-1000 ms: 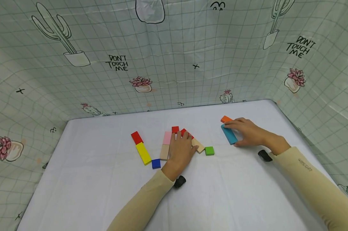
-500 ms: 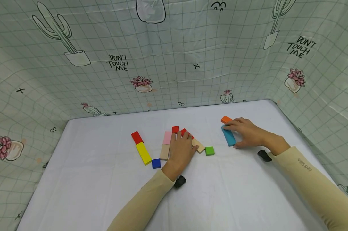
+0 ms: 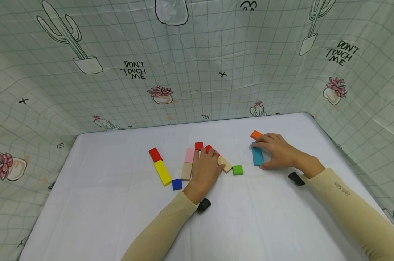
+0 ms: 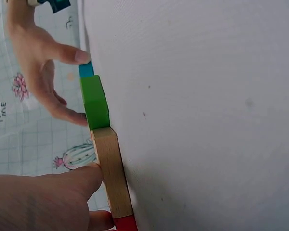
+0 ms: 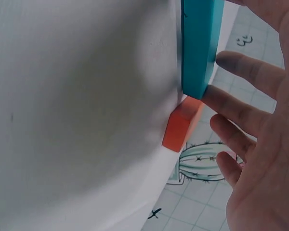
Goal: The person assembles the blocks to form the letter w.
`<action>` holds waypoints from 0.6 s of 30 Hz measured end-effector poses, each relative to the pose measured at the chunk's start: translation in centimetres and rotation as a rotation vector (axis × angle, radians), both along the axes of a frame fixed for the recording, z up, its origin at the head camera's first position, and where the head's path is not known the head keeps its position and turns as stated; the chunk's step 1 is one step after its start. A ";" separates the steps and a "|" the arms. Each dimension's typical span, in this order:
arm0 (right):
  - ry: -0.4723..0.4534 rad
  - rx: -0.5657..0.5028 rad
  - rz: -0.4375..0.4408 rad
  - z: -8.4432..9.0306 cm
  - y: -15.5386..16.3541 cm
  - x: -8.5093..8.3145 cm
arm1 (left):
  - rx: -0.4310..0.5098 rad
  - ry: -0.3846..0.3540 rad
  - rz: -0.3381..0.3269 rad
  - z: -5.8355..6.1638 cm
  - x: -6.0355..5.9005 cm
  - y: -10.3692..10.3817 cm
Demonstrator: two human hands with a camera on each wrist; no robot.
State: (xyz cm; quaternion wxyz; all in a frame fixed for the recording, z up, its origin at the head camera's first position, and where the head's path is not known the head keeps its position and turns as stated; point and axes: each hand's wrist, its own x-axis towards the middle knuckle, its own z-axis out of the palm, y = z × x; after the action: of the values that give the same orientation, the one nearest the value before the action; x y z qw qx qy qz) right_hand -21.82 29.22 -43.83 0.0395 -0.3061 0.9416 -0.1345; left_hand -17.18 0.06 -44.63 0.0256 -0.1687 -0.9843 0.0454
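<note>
My right hand [image 3: 276,154] pinches a teal block [image 3: 257,156] [image 5: 200,43] lying flat on the white table [image 3: 118,217], thumb at its near end and index finger at its far end. An orange block [image 3: 256,135] [image 5: 180,125] lies just beyond it. My left hand [image 3: 206,166] rests flat with straight fingers over a cluster of blocks, touching a red block [image 3: 209,148] and a tan block [image 3: 225,165] [image 4: 108,168]. A green block [image 3: 237,170] [image 4: 95,101] sits between the two hands.
Left of my left hand lie a pink block [image 3: 189,155], another tan block [image 3: 186,171], a blue cube [image 3: 176,184], a yellow block [image 3: 162,173] and a red block [image 3: 155,154]. Cactus-print sheeting [image 3: 197,72] walls in the table at the back and sides.
My right hand has turned the teal block from a slant to nearly straight and drawn it slightly left, toward the green block. My left hand has stayed put.
</note>
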 end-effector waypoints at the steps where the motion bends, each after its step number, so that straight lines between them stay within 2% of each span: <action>1: 0.005 -0.005 -0.002 0.0 -0.2 0.1 | 0.001 0.001 0.000 0.0 0.0 0.0; 13: 0.108 -0.037 -0.026 -0.2 -2.6 0.9 | -0.003 0.006 0.002 -0.2 -0.1 -0.1; 18: 0.116 -0.023 -0.066 -0.5 -3.2 1.0 | 0.006 0.002 0.004 -0.2 -0.1 0.0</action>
State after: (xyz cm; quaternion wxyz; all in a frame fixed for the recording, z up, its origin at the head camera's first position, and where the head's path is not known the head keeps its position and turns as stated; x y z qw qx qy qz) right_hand -20.78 26.00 -44.28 -0.0231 -0.2827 0.9503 -0.1285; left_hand -17.24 0.05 -44.83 0.0270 -0.1666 -0.9847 0.0427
